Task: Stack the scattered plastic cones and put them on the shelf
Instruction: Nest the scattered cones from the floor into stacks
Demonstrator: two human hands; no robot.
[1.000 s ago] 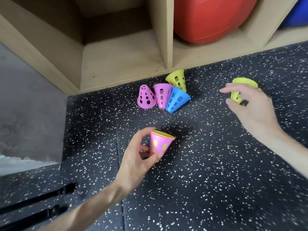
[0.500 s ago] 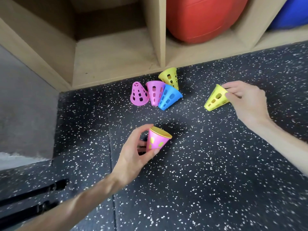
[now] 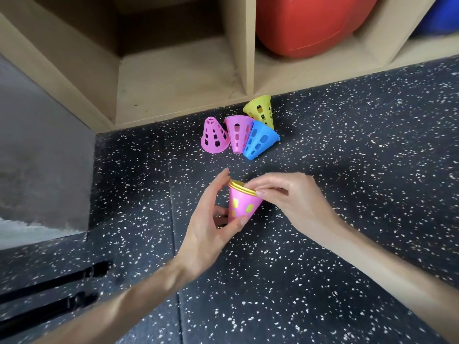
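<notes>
Left hand (image 3: 211, 234) holds a light, stiff pink cone (image 3: 242, 207) by its wall while right hand (image 3: 290, 202) pinches the yellow rim (image 3: 242, 189).

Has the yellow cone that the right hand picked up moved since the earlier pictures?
Yes. The yellow cone went left across the floor, from right of the loose blue cone into the pink cone held by the left hand.

We saw a black speckled floor (image 3: 323, 281) carrying four cones in a cluster — a pink cone (image 3: 214, 139), a second pink cone (image 3: 239, 134), a blue cone (image 3: 260, 140), a yellow-green cone (image 3: 260, 111) — just before the wooden shelf (image 3: 173, 80), whose next bay held a red ball (image 3: 310, 23).
</notes>
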